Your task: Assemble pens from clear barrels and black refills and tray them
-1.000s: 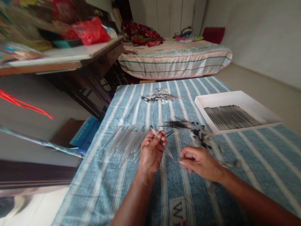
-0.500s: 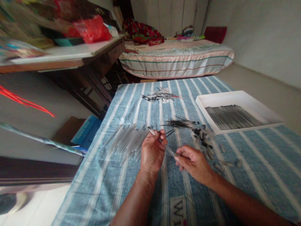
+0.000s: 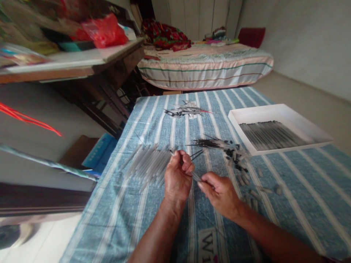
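My left hand point(image 3: 178, 175) is closed around a clear pen barrel point(image 3: 195, 176), which slants down to the right out of the fist. My right hand point(image 3: 219, 190) pinches the barrel's lower end between thumb and fingers; what lies under those fingertips is hidden. Left of my left hand lies a row of translucent pen barrels point(image 3: 149, 164). Beyond my hands is a bundle of thin black pen refills point(image 3: 210, 142). Small black and clear pen parts point(image 3: 236, 159), seemingly caps and tips, are heaped to the right of it.
A white box point(image 3: 290, 148) at the right holds a row of dark-tipped pens point(image 3: 271, 135). Another loose pile of pen parts point(image 3: 186, 110) lies farther back on the striped cloth point(image 3: 109, 219). A bed point(image 3: 205, 69) stands behind, and a cluttered side table point(image 3: 71, 71) at the left.
My right hand has moved slightly left, toward my left hand, and less of the barrel shows between them. The barrel's upper end sticks out less above my left fingers.
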Tool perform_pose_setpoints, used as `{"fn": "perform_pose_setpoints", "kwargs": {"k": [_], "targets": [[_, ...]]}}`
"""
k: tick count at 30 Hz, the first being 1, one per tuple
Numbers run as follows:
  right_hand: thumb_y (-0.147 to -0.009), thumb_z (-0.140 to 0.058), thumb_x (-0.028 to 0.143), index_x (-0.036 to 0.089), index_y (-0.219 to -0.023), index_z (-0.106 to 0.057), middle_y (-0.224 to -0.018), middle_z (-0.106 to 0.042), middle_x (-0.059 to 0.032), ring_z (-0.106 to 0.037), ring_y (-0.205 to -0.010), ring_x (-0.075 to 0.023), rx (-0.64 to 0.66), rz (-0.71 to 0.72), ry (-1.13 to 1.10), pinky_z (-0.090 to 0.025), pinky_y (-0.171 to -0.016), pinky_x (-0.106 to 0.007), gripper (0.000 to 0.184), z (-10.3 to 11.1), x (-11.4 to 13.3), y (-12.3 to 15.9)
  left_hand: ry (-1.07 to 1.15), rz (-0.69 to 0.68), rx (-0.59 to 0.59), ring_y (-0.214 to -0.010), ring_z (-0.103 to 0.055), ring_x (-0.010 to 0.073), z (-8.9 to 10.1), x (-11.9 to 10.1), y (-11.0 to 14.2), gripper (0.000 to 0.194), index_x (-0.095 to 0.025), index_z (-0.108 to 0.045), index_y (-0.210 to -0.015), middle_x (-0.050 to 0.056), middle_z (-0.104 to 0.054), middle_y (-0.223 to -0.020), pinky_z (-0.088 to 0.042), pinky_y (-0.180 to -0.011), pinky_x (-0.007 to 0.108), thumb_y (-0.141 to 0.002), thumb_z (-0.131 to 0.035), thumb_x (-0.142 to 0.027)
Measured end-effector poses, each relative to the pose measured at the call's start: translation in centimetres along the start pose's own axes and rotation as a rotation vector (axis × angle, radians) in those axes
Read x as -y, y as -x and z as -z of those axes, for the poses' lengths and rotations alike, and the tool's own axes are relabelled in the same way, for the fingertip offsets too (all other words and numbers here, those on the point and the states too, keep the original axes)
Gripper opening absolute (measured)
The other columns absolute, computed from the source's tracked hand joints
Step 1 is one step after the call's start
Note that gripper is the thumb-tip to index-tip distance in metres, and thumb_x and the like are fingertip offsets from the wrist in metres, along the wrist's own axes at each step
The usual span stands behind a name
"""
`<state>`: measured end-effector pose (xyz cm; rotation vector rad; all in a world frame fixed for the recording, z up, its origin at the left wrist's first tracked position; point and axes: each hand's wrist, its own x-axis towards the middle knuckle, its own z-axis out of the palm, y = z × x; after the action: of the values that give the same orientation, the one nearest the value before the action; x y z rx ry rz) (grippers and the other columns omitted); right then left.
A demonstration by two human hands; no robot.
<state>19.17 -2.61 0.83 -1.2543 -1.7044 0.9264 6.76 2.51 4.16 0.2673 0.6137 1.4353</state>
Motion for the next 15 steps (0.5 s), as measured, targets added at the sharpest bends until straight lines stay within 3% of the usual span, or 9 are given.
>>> {"fn": "perform_pose_setpoints", "kwargs": {"k": [6,10,15], "targets": [[-0.083,-0.047,0.026,0.018,-0.068,-0.049,-0.051,-0.041,0.0057,-0.04,-0.046,-0.0076,-0.06,0.018,0.009,-0.031,-0.047,-0.019,0.017,-0.7,0.4,-0.4,0.01,-0.021,-0.033,-0.041,-0.032,0.0021,-0.2,0.1,-0.1,0.019,-0.012,-0.056,-0.073,-0.004,-0.04,-0.057,-0.03,-0.039,0.013,-0.088,-0.048,-0.021],[-0.082,-0.047,0.025,0.018,-0.064,-0.049,-0.048,-0.039,0.0063,-0.039,-0.043,-0.0074,-0.01,0.016,0.089,-0.029,-0.046,-0.02,0.019,-0.3,0.7,-1.3,-0.013,-0.001,-0.038,-0.041,-0.034,0.0023,-0.1,-0.3,-0.3,0.021,-0.011,-0.058,-0.073,-0.004,-0.041,-0.056,-0.031,-0.038,0.014,-0.088,-0.045,-0.018],[-0.083,-0.048,0.025,0.018,-0.071,-0.059,-0.063,-0.063,-0.0002,-0.056,-0.057,-0.0113,0.107,0.113,0.339,-0.036,-0.055,-0.021,0.018,1.3,1.6,-3.3,-0.094,0.041,-0.006,-0.048,-0.047,0.0062,-0.1,-0.4,-0.6,0.013,-0.012,-0.062,-0.076,-0.001,-0.053,-0.062,-0.044,-0.045,0.018,-0.082,-0.055,-0.022]]}}
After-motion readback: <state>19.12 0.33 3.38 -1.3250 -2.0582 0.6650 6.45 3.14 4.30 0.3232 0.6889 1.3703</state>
